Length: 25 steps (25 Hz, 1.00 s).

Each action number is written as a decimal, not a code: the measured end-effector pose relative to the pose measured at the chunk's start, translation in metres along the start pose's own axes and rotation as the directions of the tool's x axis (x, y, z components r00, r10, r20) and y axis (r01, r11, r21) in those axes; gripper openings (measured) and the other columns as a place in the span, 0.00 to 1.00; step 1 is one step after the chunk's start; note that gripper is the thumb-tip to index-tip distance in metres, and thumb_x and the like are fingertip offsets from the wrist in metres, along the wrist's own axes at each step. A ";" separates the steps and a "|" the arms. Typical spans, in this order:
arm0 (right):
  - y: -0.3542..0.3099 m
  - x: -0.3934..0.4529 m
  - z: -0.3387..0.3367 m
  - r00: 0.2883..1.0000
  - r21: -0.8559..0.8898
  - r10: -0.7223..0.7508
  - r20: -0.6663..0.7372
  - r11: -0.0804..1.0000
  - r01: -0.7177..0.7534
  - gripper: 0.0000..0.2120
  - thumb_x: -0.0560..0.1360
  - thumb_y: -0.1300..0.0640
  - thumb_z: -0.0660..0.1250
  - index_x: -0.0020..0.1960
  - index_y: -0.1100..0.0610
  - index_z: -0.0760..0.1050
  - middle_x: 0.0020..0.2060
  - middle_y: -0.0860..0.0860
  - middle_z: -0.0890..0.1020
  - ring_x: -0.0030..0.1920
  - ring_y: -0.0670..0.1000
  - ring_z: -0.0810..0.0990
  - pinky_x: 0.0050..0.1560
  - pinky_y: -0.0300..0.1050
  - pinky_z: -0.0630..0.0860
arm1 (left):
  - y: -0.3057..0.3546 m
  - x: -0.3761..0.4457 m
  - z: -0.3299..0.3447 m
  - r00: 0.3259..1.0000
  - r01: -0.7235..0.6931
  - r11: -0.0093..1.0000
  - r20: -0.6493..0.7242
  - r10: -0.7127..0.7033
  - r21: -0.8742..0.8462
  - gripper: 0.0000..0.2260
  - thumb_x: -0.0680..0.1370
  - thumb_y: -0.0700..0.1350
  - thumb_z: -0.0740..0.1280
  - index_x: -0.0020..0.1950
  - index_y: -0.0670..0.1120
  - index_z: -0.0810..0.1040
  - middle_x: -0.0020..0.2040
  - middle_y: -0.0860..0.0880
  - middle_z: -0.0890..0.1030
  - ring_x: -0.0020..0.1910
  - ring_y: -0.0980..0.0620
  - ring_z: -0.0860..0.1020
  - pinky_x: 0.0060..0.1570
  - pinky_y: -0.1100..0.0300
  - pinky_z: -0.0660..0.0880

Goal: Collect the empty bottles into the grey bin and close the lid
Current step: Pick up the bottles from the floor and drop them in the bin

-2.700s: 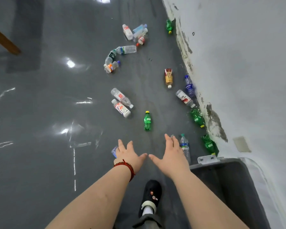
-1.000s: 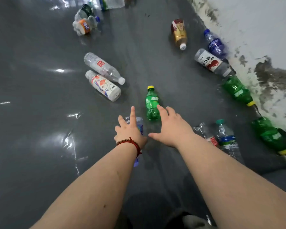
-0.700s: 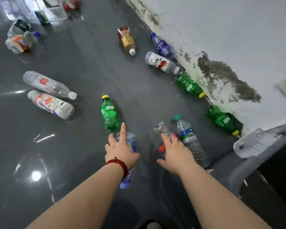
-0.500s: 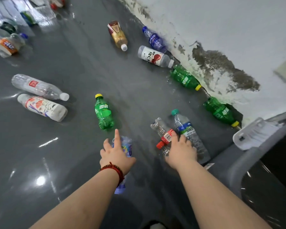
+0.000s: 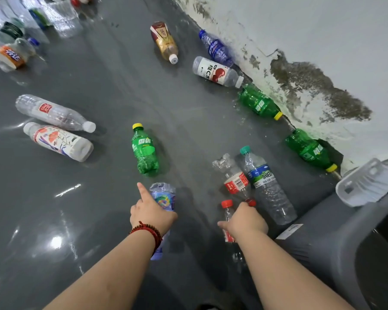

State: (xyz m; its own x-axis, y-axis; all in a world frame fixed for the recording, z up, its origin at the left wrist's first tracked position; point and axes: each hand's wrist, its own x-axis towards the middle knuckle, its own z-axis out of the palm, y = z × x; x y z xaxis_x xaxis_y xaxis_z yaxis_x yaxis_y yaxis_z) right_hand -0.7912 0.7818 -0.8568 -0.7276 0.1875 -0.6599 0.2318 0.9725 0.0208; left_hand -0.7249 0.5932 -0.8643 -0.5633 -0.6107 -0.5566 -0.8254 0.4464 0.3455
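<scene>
My left hand [image 5: 152, 214] lies on a clear bottle with a blue rainbow label [image 5: 164, 196] on the floor, fingers curled round it and the index finger pointing out. My right hand [image 5: 244, 220] is closed over a small clear bottle with a red cap [image 5: 227, 204]. A crushed red-labelled bottle [image 5: 234, 182] and a green-capped water bottle [image 5: 267, 186] lie just beyond the right hand. The grey bin [image 5: 323, 245] stands at the lower right, its light clip [image 5: 367, 184] sticking out.
A green soda bottle [image 5: 145, 151] lies ahead of my left hand. Two pale bottles [image 5: 54, 113] [image 5: 58, 142] are to the left. Several more bottles line the stained white wall [image 5: 323, 41], among them two green ones [image 5: 259, 102] [image 5: 309, 149]. The grey floor is glossy.
I have bent lower and turned right toward the bin. My left hand has settled on the blue-labelled bottle and my right hand has come down onto the red-capped bottle.
</scene>
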 end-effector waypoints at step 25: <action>-0.017 0.044 -0.008 0.986 0.114 -0.169 0.000 0.979 0.168 0.16 0.66 0.40 0.72 0.47 0.47 0.78 0.75 0.49 0.37 0.68 0.62 0.62 0.69 0.61 0.62 | 0.066 0.081 -0.032 0.994 0.017 0.999 0.110 -0.012 -0.038 0.41 0.57 0.65 0.75 0.67 0.58 0.66 0.76 0.45 0.34 0.74 0.33 0.43 0.73 0.42 0.51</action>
State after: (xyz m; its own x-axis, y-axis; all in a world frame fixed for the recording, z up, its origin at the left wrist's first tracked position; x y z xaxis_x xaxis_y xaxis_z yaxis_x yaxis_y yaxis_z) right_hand -0.8320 0.7744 -0.8803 -0.7562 0.0207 -0.6540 0.1785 0.9681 -0.1757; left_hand -0.8260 0.5528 -0.8625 -0.5455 -0.5405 -0.6406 -0.8355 0.4113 0.3644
